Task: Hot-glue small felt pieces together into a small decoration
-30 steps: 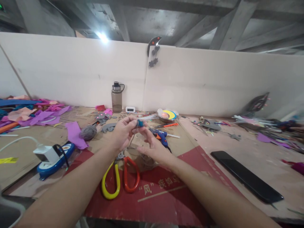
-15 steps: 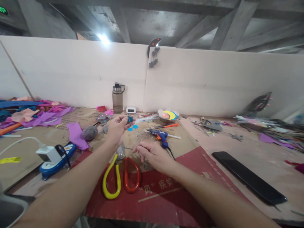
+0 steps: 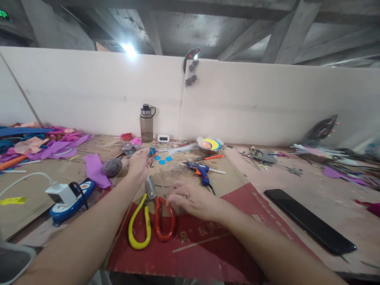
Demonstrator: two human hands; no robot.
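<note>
My left hand (image 3: 139,164) pinches a small dark blue felt piece (image 3: 152,151) between thumb and fingertips, above the cardboard. A thin, faint thread seems to run down from the piece toward my right hand (image 3: 192,198). That hand is closed, its fingers bent together over the board; what they grip is too small to make out. Three light blue flower cutouts (image 3: 162,162) lie just beyond my left hand. Scissors (image 3: 151,190) with one yellow and one red handle rest between my forearms, blades pointing away.
A blue glue gun (image 3: 203,173) lies right of centre, with a bowl (image 3: 209,150) behind it. Grey yarn (image 3: 112,167), purple felt (image 3: 96,168) and a power strip (image 3: 73,202) are at left. A bottle (image 3: 146,124) stands by the partition; a black phone (image 3: 308,221) lies at right.
My left hand has moved a little left with the blue piece, uncovering a third blue flower cutout. My right hand has turned slightly and stays near the scissors' red handle.
</note>
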